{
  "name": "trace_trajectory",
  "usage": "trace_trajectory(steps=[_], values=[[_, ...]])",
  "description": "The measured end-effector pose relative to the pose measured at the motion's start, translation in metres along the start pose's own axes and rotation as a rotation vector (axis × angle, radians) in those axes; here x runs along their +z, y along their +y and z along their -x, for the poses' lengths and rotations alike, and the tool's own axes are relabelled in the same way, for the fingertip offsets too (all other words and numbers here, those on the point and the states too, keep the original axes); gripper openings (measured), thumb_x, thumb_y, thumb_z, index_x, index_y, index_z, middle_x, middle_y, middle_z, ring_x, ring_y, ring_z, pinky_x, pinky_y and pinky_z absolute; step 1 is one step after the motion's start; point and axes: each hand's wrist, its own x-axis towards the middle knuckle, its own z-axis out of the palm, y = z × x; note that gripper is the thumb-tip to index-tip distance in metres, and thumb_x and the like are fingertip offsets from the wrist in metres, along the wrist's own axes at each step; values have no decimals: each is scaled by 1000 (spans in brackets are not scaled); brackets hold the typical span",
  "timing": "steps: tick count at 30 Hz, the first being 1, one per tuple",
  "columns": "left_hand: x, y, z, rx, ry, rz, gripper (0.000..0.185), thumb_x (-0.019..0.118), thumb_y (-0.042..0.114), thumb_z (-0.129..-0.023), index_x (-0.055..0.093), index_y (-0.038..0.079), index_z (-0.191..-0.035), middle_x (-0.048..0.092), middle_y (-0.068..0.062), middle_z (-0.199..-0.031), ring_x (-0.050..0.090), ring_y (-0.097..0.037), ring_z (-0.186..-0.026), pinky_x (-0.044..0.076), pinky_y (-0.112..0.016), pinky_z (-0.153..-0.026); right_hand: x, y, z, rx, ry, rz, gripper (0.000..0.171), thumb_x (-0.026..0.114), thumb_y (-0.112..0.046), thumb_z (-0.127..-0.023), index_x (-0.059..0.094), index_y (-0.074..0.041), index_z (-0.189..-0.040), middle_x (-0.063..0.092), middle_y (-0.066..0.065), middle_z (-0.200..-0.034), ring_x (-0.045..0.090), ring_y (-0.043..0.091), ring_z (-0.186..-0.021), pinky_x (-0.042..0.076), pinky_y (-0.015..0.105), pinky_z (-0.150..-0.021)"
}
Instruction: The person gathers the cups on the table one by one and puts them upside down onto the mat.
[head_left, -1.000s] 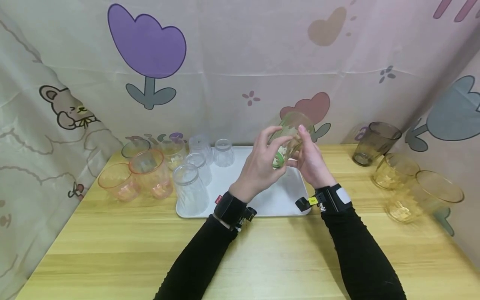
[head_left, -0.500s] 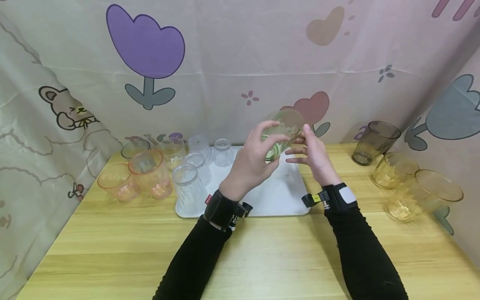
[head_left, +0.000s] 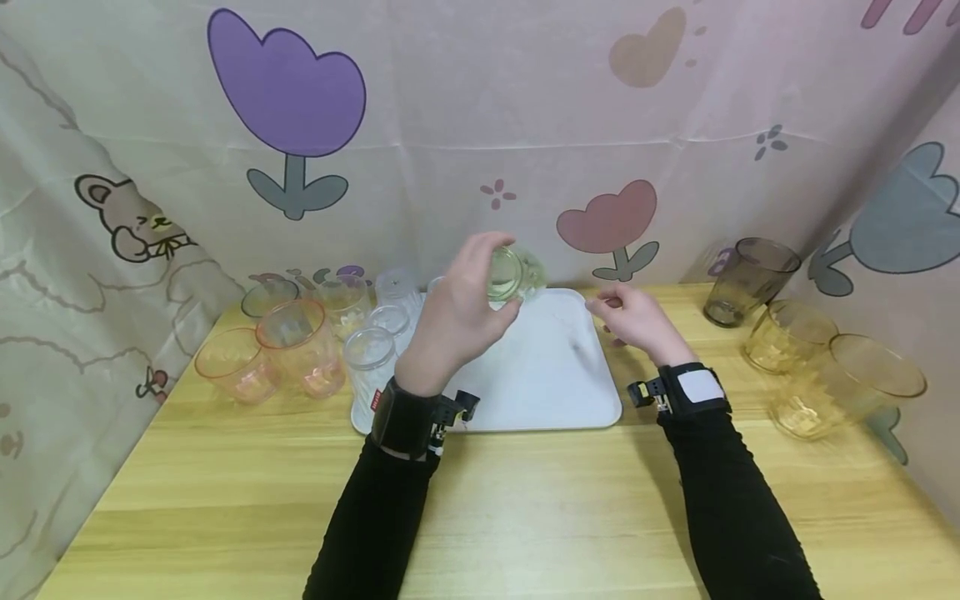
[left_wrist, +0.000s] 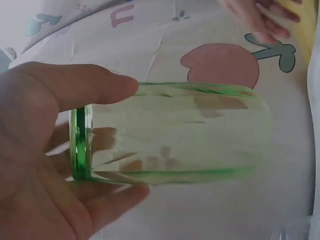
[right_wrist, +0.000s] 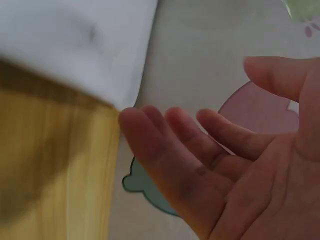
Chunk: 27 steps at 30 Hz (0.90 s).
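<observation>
Head view: clear cups point(head_left: 371, 367) crowding white tray point(head_left: 555, 392) beside left hand point(head_left: 450, 321).

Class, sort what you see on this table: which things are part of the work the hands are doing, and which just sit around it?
In the work:
green cup, gripped by the left hand
right hand, empty beside it
white tray

Lying about:
clear cups
orange cups
grey cup
yellow cups
</observation>
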Motion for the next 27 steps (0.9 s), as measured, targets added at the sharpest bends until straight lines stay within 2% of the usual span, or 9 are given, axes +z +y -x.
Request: trace_trajectory(steps=[1,3,8,11,16,22,27], values=[[-1,0,1,-27,-2,-8,66,81,5,-85,51,1,-143,55,-14,-143,65,-27,-110,58,-32,-80,0,1,0,2,-8,29,63,51,-40,-107,43,6,-150,53,30,-143,67,43,-109,59,51,-89],[-4,-1,1,-84,-8,-29,67,81,7,-86,50,2,-145,53,-14,-143,67,-27,-102,58,-33,-70,-1,5,-1,-3,-13,88,64,52,-40,-107,43,7,-150,54,31,-142,70,40,-103,59,51,-89],[-8,0,3,-196,-31,-63,67,81,12,-87,52,10,-148,50,-14,-146,64,-24,-80,51,-31,-54,2,16,-5,-9,-32,175,61,60,-29,-104,46,12,-146,60,34,-132,72,33,-92,59,42,-81],[-8,-1,4,-246,-52,-86,66,80,14,-88,53,13,-149,50,-13,-147,61,-23,-77,47,-31,-50,5,21,-7,2,-60,192,57,64,-20,-101,47,14,-144,62,35,-127,74,29,-80,60,39,-77],[-6,-3,5,-317,-103,-116,67,79,16,-88,53,15,-149,51,-12,-147,64,-25,-87,50,-33,-54,12,26,-10,16,-104,201,51,65,-10,-99,48,15,-140,64,33,-121,73,22,-65,61,39,-75],[-3,-8,5,-427,-199,-149,70,78,15,-87,51,15,-151,49,-12,-148,65,-32,-110,56,-43,-72,18,29,-11,21,-127,212,46,65,-1,-96,51,17,-136,65,32,-116,71,20,-69,61,33,-65],[2,-14,5,-498,-272,-194,70,75,12,-87,49,14,-152,46,-15,-151,62,-35,-117,57,-51,-83,20,28,-10,36,-123,212,46,66,1,-96,51,16,-137,64,31,-115,70,21,-69,61,33,-64]])
